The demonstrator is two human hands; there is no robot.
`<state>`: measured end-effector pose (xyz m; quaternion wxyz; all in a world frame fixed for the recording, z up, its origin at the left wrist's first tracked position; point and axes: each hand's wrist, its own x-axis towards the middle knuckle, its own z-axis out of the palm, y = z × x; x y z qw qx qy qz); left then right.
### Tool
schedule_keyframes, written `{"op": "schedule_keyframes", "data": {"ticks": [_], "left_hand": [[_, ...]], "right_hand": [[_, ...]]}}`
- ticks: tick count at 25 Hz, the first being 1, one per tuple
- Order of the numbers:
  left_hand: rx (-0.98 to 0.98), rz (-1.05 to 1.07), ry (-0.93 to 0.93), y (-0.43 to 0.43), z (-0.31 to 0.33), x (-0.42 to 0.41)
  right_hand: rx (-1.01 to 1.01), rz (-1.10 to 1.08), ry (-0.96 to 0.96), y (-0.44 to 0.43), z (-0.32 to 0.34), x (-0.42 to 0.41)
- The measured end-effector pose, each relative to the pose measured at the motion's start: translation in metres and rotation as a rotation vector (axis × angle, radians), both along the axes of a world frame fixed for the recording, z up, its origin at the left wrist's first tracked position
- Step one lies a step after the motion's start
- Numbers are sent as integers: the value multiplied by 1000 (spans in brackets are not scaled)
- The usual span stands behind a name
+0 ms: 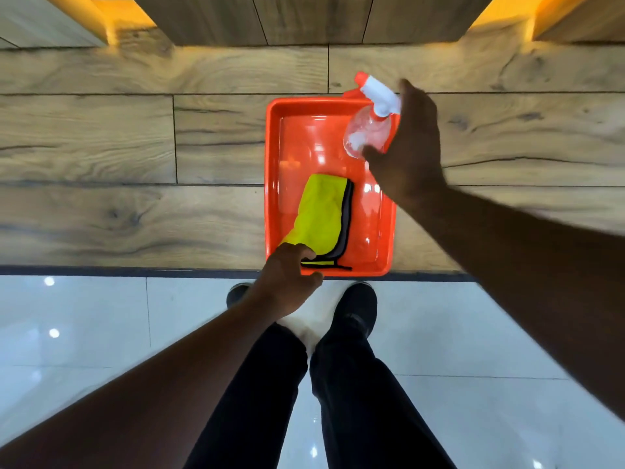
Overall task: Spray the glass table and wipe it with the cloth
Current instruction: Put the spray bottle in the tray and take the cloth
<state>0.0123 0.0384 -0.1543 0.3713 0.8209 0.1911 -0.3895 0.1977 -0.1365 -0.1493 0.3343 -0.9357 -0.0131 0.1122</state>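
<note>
- My right hand is wrapped around a clear spray bottle, holding it tilted above the far right corner of the orange tray.
- The bottle's white spray head with its red nozzle points away from me, past the tray's far rim.
- My left hand is at the tray's near edge, fingers curled onto the near corner of the folded yellow cloth; I cannot tell whether they have pinched it.
- The cloth, with its dark edging, lies inside the tray.
- The tray sits on a wood-grain tabletop, at its near edge.
- My black shoes stand on pale glossy floor tiles.
</note>
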Motion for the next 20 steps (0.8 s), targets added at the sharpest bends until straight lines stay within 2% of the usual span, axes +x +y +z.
{"op": "schedule_keyframes", "data": {"ticks": [1, 2, 3, 4, 5, 6, 7, 9, 11, 14, 16, 18, 20], "left_hand": [[19, 15, -1, 3, 3, 1], [39, 30, -5, 6, 4, 4], [54, 55, -3, 8, 4, 6], [61, 97, 3, 10, 3, 9], [64, 145, 13, 12, 0, 12], [67, 190, 18, 15, -4, 14], [72, 226, 14, 18, -10, 15], [85, 261, -4, 25, -20, 15], [89, 281, -5, 35, -26, 11], [62, 344, -6, 57, -21, -3], [21, 423, 17, 75, -4, -13], [-6, 516, 60, 86, 24, -18], [-48, 624, 71, 92, 68, -17]], "right_hand": [[4, -151, 105, 0, -2, -17], [16, -308, 297, 2, 0, -35], [52, -437, 571, 4, -1, -55], [139, -516, 887, 4, -6, -72], [205, -537, 1125, 4, -11, -88], [221, -483, 1247, 7, -17, -99], [211, -422, 1281, 9, -28, -104], [142, -398, 1083, 19, -58, -106], [164, -468, 942, 35, -93, -98], [201, -611, 915, 59, -126, -98], [271, -633, 889, 71, -111, -100], [203, -490, 808, 70, -80, -98], [34, -313, 696, 67, -14, -99]]}}
